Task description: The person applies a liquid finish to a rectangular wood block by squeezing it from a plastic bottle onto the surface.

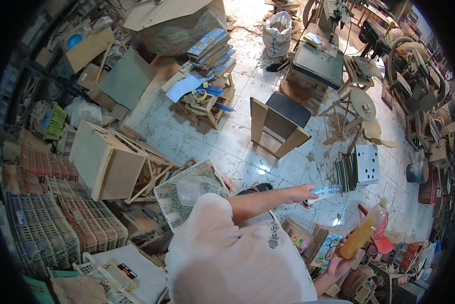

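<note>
My left arm reaches across to the right, and my left hand (302,193) is closed on a piece of sandpaper (326,192). Its white back carries blue print with "AA 150". A small dark patch shows under the fingers; I cannot make out what it is. Lower right, my right hand (342,262) is wrapped round a clear plastic bottle (358,237), tilted, with yellow-orange liquid in its lower part. Beyond the sandpaper, a stack of dark boards stands by a white panel with black holes (367,164).
A box-like wooden piece (280,121) stands on the dusty tiled floor ahead. Left are a wooden cabinet (108,162), a white plastic basket (169,202) and stacked crates (40,228). A round-topped stool (363,104) and machines stand at right. Something red (383,244) lies behind the bottle.
</note>
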Available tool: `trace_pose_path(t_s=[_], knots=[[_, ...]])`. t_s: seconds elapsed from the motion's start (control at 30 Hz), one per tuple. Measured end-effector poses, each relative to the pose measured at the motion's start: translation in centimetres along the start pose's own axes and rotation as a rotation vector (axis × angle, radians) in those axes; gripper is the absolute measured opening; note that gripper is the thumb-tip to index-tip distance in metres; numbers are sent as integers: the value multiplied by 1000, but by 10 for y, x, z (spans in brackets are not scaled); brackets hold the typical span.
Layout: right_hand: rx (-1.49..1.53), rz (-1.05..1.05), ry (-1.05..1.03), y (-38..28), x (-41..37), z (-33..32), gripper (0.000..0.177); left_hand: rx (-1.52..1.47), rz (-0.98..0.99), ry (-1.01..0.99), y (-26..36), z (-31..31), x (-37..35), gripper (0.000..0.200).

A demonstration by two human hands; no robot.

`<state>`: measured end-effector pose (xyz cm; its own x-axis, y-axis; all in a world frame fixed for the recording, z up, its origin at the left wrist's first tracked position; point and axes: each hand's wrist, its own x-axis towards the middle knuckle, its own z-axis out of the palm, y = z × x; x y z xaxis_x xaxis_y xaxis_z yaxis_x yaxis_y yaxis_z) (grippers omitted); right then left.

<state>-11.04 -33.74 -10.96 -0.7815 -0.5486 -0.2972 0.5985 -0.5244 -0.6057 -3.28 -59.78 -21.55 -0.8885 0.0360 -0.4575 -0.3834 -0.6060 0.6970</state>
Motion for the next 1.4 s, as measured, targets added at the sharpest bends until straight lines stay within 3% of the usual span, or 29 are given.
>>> trace_pose_path(t_s=[0.13, 0.23, 0.33, 0.43, 0.7, 0.77, 1.07, 1.4], knots=[[39, 34, -130, -6, 0, 1, 55, 6, 3, -5, 0, 0, -1, 30], [-21, -79, -89, -11, 1, -10, 54, 7, 21, -5, 1, 0, -4, 31], [36, -190, 35, -24, 6, -20, 53, -11, 25, -23, 2, 1, -6, 32], [135, -243, 26, -37, 5, -20, 55, -5, 16, -39, 4, 3, -6, 33], [338, -280, -67, -40, 7, -26, 54, -15, -4, -49, -1, 8, -3, 37], [278, -341, 20, -35, 7, -31, 55, 36, -11, -71, 1, 7, -2, 38], [270, -330, 39, -25, -2, -42, 53, 58, -107, -113, 9, 16, -3, 41], [439, -458, 106, -13, -11, -35, 48, 30, -201, -132, 11, 42, -7, 37]])
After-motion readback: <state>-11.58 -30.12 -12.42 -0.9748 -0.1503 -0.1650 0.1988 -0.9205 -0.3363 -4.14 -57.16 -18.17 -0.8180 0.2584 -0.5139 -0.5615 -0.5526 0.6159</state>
